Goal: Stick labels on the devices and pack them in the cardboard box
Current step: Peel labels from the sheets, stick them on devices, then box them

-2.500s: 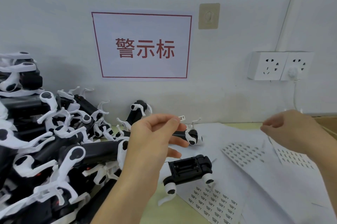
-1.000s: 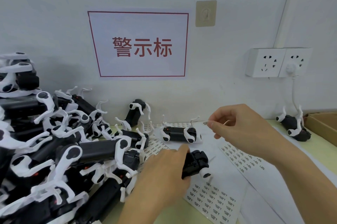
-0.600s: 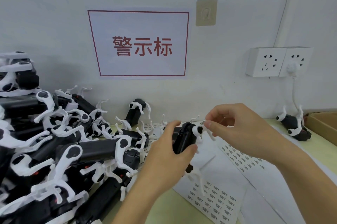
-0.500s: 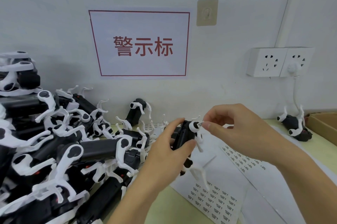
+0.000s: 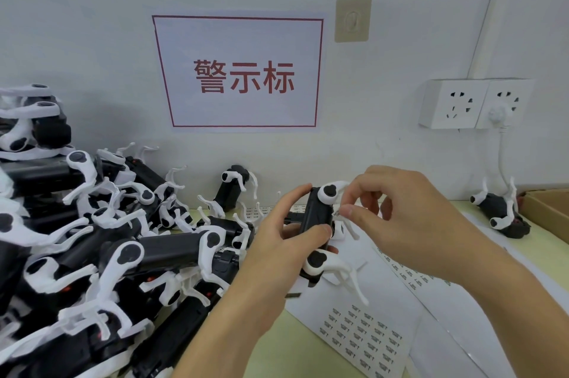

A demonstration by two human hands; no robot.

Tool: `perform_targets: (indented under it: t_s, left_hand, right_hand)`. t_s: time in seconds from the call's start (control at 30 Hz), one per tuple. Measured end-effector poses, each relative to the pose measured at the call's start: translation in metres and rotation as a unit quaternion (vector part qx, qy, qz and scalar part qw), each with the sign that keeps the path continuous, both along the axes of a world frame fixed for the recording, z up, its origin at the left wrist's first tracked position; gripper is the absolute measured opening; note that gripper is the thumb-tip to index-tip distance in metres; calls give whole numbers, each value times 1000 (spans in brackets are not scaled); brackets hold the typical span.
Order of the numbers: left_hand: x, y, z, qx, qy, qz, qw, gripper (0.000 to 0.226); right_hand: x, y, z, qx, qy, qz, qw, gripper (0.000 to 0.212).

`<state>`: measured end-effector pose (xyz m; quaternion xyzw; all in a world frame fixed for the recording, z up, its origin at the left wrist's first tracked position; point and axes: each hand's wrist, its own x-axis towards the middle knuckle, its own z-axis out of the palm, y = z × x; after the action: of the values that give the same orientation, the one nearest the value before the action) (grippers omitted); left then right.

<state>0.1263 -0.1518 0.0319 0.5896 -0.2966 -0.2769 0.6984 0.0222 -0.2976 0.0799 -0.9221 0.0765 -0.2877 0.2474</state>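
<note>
My left hand (image 5: pixel 286 239) grips a black device with white legs (image 5: pixel 317 220), holding it upright above the table. My right hand (image 5: pixel 397 214) pinches a small white label (image 5: pixel 336 213) against the device's right side. White label sheets (image 5: pixel 366 337) lie on the table under my hands. The corner of the cardboard box (image 5: pixel 545 208) shows at the right edge. Another device (image 5: pixel 502 211) lies beside the box.
A big pile of black and white devices (image 5: pixel 92 254) fills the left of the table. One device (image 5: pixel 231 192) leans against the wall. A red-framed sign (image 5: pixel 243 72) and wall sockets (image 5: pixel 474 103) with a plugged cable are on the wall.
My left hand picked the device off the label sheet and raised it upright. My right hand brought the label across and now holds it at the device's side.
</note>
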Motion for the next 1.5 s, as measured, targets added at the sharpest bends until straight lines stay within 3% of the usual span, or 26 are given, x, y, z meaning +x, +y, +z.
perform_targets:
  t_s: [0.5,1.0,1.5]
  left_hand:
    - [-3,2,6,3,-70,-20,997,58]
    - [-3,4,6,23,-80,-13,996,53]
    - [-5,4,9,16,-79,-8,997,49]
  right_hand:
    - [-2,13,4,-56,-11,-7,998,27]
    - [-2,18,6,-127,-5,-27,992,16]
    - [-1,21,6,-130,-6,-34,991,15]
